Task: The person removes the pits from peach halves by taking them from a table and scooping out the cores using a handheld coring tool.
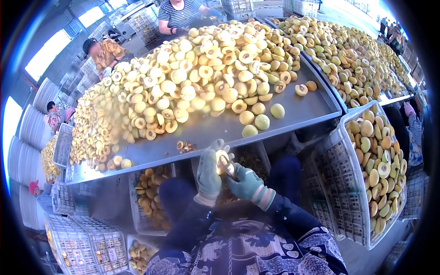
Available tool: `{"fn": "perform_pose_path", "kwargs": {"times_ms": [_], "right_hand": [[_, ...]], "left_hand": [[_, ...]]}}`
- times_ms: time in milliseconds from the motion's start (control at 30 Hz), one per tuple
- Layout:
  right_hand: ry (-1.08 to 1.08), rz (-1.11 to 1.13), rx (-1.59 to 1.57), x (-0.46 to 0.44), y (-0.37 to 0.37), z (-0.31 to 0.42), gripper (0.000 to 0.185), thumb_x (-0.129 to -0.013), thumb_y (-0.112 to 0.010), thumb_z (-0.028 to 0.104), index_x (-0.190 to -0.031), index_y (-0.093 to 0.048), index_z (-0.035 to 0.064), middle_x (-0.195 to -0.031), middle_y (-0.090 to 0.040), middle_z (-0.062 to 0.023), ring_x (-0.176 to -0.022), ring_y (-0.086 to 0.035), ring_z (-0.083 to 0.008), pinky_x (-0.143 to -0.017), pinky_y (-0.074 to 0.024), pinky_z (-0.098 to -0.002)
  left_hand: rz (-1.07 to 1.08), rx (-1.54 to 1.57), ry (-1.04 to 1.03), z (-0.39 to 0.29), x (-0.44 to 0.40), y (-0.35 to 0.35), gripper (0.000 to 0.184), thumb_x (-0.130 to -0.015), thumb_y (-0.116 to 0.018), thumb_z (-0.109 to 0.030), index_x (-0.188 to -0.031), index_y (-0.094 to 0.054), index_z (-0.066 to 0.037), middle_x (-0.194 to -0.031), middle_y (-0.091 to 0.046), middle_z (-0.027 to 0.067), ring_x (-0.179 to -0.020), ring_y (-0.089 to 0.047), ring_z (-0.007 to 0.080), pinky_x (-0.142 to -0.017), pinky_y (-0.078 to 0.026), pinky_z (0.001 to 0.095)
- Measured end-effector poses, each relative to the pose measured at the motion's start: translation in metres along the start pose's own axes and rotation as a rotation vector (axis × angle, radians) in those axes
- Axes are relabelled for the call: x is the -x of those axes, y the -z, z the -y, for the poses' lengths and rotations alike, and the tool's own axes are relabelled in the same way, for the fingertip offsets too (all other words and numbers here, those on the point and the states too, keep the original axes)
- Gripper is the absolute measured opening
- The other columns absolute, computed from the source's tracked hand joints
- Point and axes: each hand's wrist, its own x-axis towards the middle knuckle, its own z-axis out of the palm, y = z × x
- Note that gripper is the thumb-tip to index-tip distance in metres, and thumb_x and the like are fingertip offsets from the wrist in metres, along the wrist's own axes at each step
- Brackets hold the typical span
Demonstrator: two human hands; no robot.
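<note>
1. Left hand (209, 176) grips a yellow peach (219, 161) near the metal table (311, 104).
2. Right hand (246, 182) closes around a small tool (231, 170), perhaps a pitting spoon.
3. The peach should be light, slippery, easily bruised: cup its rounded side.

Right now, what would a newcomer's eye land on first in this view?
First, the huge heap of mostly cut yellow fruit across the metal table ahead. Next, by the table's near edge, the gloved left hand holding a pale fruit, with the gloved right hand close against it. Then the pale crate at right, filled with fruit.
</note>
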Motion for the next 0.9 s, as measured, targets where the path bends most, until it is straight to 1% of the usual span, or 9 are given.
{"fn": "perform_pose_path", "kwargs": {"times_ms": [133,233,333,433,533,633,733,833,900], "right_hand": [[0.064,0.012,0.122,0.003,-0.001,0.004,0.028,-0.087,-0.063,0.023,-0.106,-0.058,0.0019,-0.085,-0.066,-0.0196,-0.077,-0.066,-0.0328,-0.068,-0.0509,-0.0384],[-0.099,0.203,0.119,0.004,0.005,0.015,0.042,-0.088,-0.058,0.031,-0.12,-0.055,0.0046,-0.099,-0.066,-0.0203,-0.092,-0.064,-0.0354,-0.081,-0.0497,-0.0403],[-0.133,0.259,0.104,0.008,0.009,0.023,0.041,-0.088,-0.059,0.029,-0.121,-0.054,0.0043,-0.1,-0.066,-0.0204,-0.093,-0.064,-0.0357,-0.082,-0.0497,-0.0399],[-0.081,0.263,0.294,0.008,0.009,0.016,0.04,-0.089,-0.059,0.028,-0.12,-0.055,0.0044,-0.099,-0.067,-0.0191,-0.092,-0.065,-0.0328,-0.081,-0.05,-0.038],[-0.148,0.147,-0.29,0.014,-0.007,0.006,0.037,-0.09,-0.059,0.027,-0.119,-0.055,0.0044,-0.097,-0.067,-0.0167,-0.089,-0.066,-0.0287,-0.078,-0.0504,-0.036],[-0.373,0.209,-0.595,0.017,0.003,0.019,0.022,-0.088,-0.063,0.014,-0.106,-0.059,0.0031,-0.081,-0.064,-0.0005,-0.076,-0.063,-0.012,-0.069,-0.051,-0.0294],[-0.045,0.082,-0.145,0.006,0.006,-0.001,0.021,-0.087,-0.063,0.015,-0.105,-0.059,0.0044,-0.082,-0.065,-0.0054,-0.077,-0.064,-0.0161,-0.07,-0.0504,-0.0309],[-0.002,0.091,0.113,0.005,0.023,0.007,0.027,-0.089,-0.059,0.027,-0.109,-0.06,0.0086,-0.091,-0.068,-0.0161,-0.084,-0.067,-0.0302,-0.074,-0.0504,-0.0377],[-0.027,0.09,0.074,0.006,0.018,-0.003,0.031,-0.088,-0.059,0.03,-0.111,-0.059,0.009,-0.093,-0.067,-0.0183,-0.086,-0.066,-0.0336,-0.076,-0.0498,-0.0402]], "left_hand": [[-0.1,0.108,0.04,-0.011,0.008,-0.012,0.047,-0.099,-0.044,-0.034,-0.127,-0.049,0.003,-0.12,-0.058,0.01,-0.102,-0.06,0.0251,-0.087,-0.052,0.039],[-0.08,0.06,0.046,-0.007,0.011,-0.004,0.044,-0.099,-0.045,-0.033,-0.124,-0.051,0.003,-0.118,-0.059,0.0106,-0.1,-0.061,0.0253,-0.084,-0.054,0.038],[-0.103,0.155,0.122,-0.012,0.013,-0.004,0.042,-0.098,-0.047,-0.032,-0.121,-0.053,0.002,-0.116,-0.06,0.0107,-0.097,-0.062,0.0251,-0.081,-0.055,0.0374],[-0.137,0.111,0.109,-0.004,0.015,-0.002,0.041,-0.098,-0.047,-0.032,-0.12,-0.054,0.002,-0.114,-0.061,0.0106,-0.094,-0.063,0.0261,-0.082,-0.055,0.038],[-0.136,0.172,0.155,-0.005,0.013,-0.002,0.043,-0.099,-0.046,-0.032,-0.125,-0.052,0.002,-0.116,-0.06,0.0114,-0.097,-0.063,0.0277,-0.082,-0.054,0.0382],[0.04,0.218,0.162,-0.021,0.013,-0.005,0.043,-0.1,-0.044,-0.027,-0.131,-0.047,0.003,-0.126,-0.056,0.0121,-0.112,-0.056,0.0248,-0.092,-0.051,0.0379],[0.129,-0.019,0.095,-0.008,0.004,0.005,0.044,-0.1,-0.042,-0.024,-0.134,-0.044,0.004,-0.126,-0.055,0.0128,-0.113,-0.055,0.0241,-0.094,-0.05,0.0372],[0.182,-0.123,0.128,-0.011,0.0,0.014,0.043,-0.1,-0.04,-0.023,-0.133,-0.045,0.005,-0.128,-0.053,0.0144,-0.113,-0.055,0.0248,-0.095,-0.049,0.0383],[0.169,0.077,0.21,-0.017,0.0,0.018,0.043,-0.098,-0.043,-0.02,-0.134,-0.044,0.005,-0.13,-0.051,0.0164,-0.113,-0.055,0.0281,-0.094,-0.049,0.0399]]}}
